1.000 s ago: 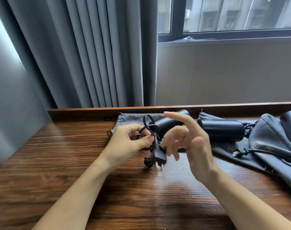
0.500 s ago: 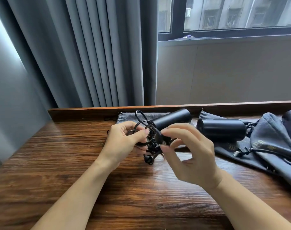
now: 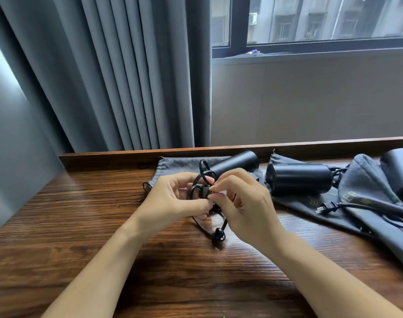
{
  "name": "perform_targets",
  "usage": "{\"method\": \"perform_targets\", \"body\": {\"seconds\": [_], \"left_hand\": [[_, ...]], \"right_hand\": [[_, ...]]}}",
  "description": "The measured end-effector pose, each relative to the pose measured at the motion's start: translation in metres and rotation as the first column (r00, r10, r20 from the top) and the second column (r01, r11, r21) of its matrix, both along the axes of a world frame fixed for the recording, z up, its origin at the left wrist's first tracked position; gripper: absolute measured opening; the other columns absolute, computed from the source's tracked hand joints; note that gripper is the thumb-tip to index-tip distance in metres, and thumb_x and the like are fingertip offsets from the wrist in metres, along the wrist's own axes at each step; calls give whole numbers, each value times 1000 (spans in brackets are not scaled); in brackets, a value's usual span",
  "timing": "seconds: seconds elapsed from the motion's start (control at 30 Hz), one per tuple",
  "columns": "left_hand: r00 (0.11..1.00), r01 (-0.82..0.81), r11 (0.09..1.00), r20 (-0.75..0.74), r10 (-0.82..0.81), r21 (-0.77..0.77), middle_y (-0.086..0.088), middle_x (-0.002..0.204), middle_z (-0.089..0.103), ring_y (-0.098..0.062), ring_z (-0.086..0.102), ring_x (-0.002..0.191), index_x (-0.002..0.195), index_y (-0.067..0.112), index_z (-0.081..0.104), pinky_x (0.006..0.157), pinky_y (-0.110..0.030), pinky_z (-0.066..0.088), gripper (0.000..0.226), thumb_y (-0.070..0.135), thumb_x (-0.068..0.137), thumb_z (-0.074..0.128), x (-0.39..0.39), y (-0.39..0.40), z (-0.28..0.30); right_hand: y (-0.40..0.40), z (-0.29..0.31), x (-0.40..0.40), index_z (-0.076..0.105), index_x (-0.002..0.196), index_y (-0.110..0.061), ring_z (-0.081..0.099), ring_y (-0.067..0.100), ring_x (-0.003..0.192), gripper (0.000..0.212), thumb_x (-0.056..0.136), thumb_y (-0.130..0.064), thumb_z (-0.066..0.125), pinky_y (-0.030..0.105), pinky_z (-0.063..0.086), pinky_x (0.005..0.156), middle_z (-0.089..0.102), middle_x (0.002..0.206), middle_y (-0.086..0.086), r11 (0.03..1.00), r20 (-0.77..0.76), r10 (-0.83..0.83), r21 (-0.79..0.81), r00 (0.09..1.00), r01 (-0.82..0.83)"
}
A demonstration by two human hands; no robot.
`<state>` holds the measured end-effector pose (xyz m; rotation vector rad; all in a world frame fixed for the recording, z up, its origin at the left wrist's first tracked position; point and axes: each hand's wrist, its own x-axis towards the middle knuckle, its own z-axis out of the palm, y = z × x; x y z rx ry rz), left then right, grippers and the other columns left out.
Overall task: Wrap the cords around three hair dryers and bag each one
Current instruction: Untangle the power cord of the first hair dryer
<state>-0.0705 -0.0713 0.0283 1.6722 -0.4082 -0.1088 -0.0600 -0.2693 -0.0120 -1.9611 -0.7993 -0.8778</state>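
Over wooden table (image 3: 104,226), left hand (image 3: 170,200) and right hand (image 3: 246,207) each pinch tight grip on black cord (image 3: 201,187).

Both hands at a coiled black cord above the wooden table (image 3: 81,226).
Left hand (image 3: 170,200) and right hand (image 3: 244,207) pinch the cord (image 3: 197,188); hair dryer (image 3: 232,162) lies on a grey bag (image 3: 179,164) behind them.

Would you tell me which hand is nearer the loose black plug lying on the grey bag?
Right. The right hand works the cord just left of the plug; the left hand sits farther left, beyond it.
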Motion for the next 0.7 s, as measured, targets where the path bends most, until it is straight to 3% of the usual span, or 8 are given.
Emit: {"method": "perform_targets", "body": {"seconds": [0.13,0.3,0.43,0.53,0.63,0.7], "left_hand": [[1000,3,1000,-29,-3,-4,-18,107,77,-35,77,95,120,7,71,75,-39,65,38,8,83,80,0,0,0],[998,-61,998,-34,61,-14,-22,103,77,-39,76,89,117,4,71,71,-39,66,27,8,91,73,4,2,-1],[988,-157,987,16,156,46,-12,108,77,-40,77,82,116,3,72,69,-48,66,19,-1,100,61,6,6,0],[967,-253,965,23,252,64,-11,107,77,-41,76,71,110,5,74,59,-43,65,22,-5,102,56,8,6,1],[935,-349,933,100,340,90,-8,105,76,-33,77,69,105,9,74,57,-39,65,31,-11,101,51,11,5,-3],[909,-411,905,131,397,109,-6,106,75,-28,78,73,102,10,74,59,-38,65,33,-13,100,50,14,6,-5]], "right_hand": [[9,-6,7,73,88,-22,59,22,92,16,83,-10,82,31,50,74,58,96,-1,999,-102,-19,33,995,22],[5,2,3,75,109,-20,63,18,107,23,90,-5,74,24,50,87,64,108,-5,985,-240,161,95,957,-142],[4,3,2,56,108,-30,66,15,100,31,90,-12,73,28,52,77,63,106,-15,958,-471,167,287,866,-29],[1,3,6,59,112,-29,68,15,91,26,93,-17,73,24,52,74,68,106,-6,962,-599,186,273,779,-19],[1,6,5,65,108,-23,71,16,85,14,103,-15,55,24,52,69,74,97,2,942,-653,250,335,715,-22],[1,7,6,67,103,-18,73,19,80,29,105,-5,42,26,50,63,76,92,6,939,-699,256,345,667,1]]}}
